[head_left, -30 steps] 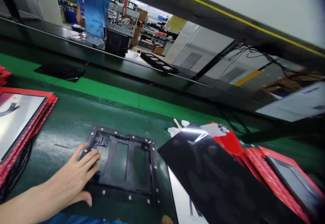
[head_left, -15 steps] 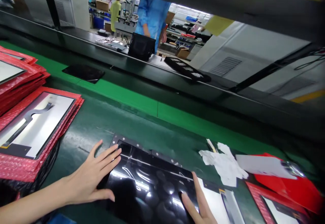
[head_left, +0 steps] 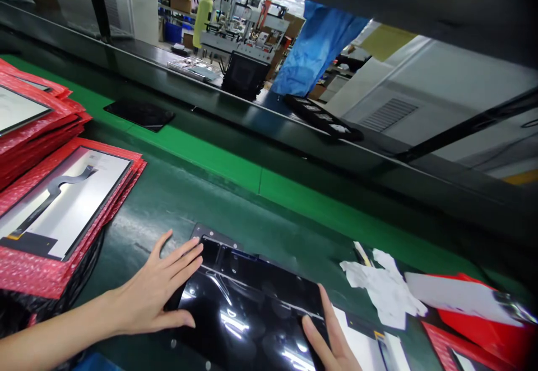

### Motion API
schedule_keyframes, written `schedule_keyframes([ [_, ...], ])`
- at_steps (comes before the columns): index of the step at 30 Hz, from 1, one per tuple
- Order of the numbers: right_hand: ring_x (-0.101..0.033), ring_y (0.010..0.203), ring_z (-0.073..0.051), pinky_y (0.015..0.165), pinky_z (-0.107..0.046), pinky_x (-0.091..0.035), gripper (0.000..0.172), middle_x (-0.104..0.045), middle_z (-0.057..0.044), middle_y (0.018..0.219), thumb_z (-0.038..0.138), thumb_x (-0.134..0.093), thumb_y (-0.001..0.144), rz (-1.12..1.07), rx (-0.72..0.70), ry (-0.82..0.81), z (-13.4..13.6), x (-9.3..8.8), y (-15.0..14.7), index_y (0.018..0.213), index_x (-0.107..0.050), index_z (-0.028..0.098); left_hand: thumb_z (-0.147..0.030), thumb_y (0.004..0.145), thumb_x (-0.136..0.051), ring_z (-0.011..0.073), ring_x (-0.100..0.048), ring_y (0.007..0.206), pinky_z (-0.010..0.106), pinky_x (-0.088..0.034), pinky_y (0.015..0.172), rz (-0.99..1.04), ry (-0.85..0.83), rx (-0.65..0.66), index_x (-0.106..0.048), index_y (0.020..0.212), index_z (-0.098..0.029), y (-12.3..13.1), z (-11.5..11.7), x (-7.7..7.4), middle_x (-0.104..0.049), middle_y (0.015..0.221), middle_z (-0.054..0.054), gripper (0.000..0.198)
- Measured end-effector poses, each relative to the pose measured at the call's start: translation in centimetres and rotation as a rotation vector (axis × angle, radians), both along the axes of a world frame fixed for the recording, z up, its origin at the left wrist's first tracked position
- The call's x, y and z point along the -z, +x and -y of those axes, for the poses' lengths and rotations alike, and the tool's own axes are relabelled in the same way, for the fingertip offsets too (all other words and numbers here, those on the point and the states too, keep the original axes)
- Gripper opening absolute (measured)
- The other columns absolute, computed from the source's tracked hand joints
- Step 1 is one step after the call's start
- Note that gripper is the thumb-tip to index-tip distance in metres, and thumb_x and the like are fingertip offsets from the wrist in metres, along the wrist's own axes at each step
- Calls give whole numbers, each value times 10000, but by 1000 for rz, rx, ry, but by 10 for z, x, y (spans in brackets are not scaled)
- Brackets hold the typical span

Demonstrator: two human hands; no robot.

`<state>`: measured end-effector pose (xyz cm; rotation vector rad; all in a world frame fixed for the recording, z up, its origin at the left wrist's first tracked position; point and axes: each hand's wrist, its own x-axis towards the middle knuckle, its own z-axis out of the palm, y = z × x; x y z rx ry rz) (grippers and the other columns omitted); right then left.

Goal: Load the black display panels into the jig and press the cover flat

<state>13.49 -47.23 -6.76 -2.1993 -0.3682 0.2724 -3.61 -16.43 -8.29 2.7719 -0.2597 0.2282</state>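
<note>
While your right hand [head_left: 334, 346] holds the glossy black panel [head_left: 252, 309] by its right edge, thumb on the face and forefinger along the side, your left hand [head_left: 162, 290] lies open with fingers spread, its fingertips against the panel's left edge and gripping nothing. The panel lies over the black frame [head_left: 214, 235], whose rim shows beyond the panel's far left corner; you cannot tell whether the panel is fully seated. Just beside your right hand is a white-backed display [head_left: 357, 340], with crumpled white tissue [head_left: 384, 292] beyond it. To your left, a display with a ribbon cable [head_left: 98, 183] rests on red padded sleeves [head_left: 25, 276]. Across the workbench [head_left: 163, 191], a dark flat panel [head_left: 140, 114] lies on the green strip [head_left: 218, 161]. Farther off are a slotted black tray [head_left: 321, 117], a person in blue [head_left: 311, 51] and a person in yellow [head_left: 203, 21].
</note>
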Motion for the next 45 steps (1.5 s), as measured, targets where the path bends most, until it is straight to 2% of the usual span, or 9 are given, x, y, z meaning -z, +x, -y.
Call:
schedule_keyframes([
  [3, -110, 1496, -253, 1187, -469, -83, 723, -227, 45, 1623, 571, -499, 928, -134, 84, 2, -6, -6, 1, 1558, -252, 318, -567, 941, -505, 305, -166, 1515, 664, 33, 1182, 3, -13, -9, -115, 1572, -183, 0, 0, -1, -294, 1593, 150, 835],
  [12, -113, 1505, -258, 1215, -430, -54, 802, -230, 41, 1627, 633, -519, 883, -199, 133, 14, -11, -6, 1, 1558, -258, 288, -557, 911, -568, 320, -246, 1490, 677, -14, 1179, 58, -81, -18, -133, 1572, -197, 1, 2, 2, -369, 1559, 163, 869],
  [19, -152, 1497, -276, 1215, -410, -166, 816, -276, 36, 1612, 626, -531, 871, -159, 113, -3, -11, -9, -1, 1558, -268, 272, -517, 941, -541, 308, -170, 1512, 667, -56, 1188, -10, -116, -13, -151, 1571, -220, 1, 0, 1, -284, 1603, 131, 799],
  [24, -133, 1500, -273, 1213, -433, -165, 829, -238, 55, 1621, 631, -544, 861, -197, 126, -4, -16, -19, -7, 1561, -246, 301, -307, 1024, -409, 299, -25, 1526, 595, -203, 1200, -47, -193, -167, -263, 1547, -276, 0, -1, 3, -127, 1652, 79, 544],
  [27, -125, 1501, -269, 1216, -437, -145, 846, -210, 66, 1626, 638, -565, 846, -245, 167, 21, -24, -29, -14, 1560, -241, 320, -266, 1038, -353, 264, -29, 1529, 567, -173, 1221, -75, -207, -153, -209, 1563, -232, 0, -1, 5, -163, 1646, 97, 545],
  [31, -145, 1501, -276, 1215, -459, -147, 864, -207, 85, 1625, 658, -598, 815, -301, 240, 24, -33, -40, -23, 1551, -251, 366, -253, 1036, -346, 305, 32, 1522, 607, -155, 1208, -79, -165, -100, -259, 1551, -250, 2, -2, 5, -52, 1658, 111, 522],
  [36, -143, 1504, -261, 1219, -445, -135, 888, -223, 128, 1614, 670, -654, 757, -303, 292, 58, -32, -32, -23, 1526, -285, 427, -266, 1032, -364, 339, 72, 1510, 627, -147, 1197, -94, -136, -60, -267, 1546, -304, 1, -2, 3, 89, 1655, 81, 525],
  [40, -185, 1494, -295, 1211, -494, -159, 925, -255, 109, 1608, 715, -672, 706, -299, 327, 53, -24, -20, -19, 1512, -303, 454, -316, 1023, -399, 360, 105, 1501, 634, -130, 1194, -113, -129, -31, -260, 1549, -304, 0, -3, 1, 164, 1641, 81, 544],
  [45, -222, 1484, -292, 1210, -490, -175, 905, -288, 90, 1600, 718, -669, 711, -261, 328, 50, -23, -20, -19, 1504, -317, 460, -515, 943, -525, 397, 133, 1485, 648, -121, 1182, -164, -106, 23, -187, 1570, -278, -1, -8, -5, 202, 1621, 139, 751],
])
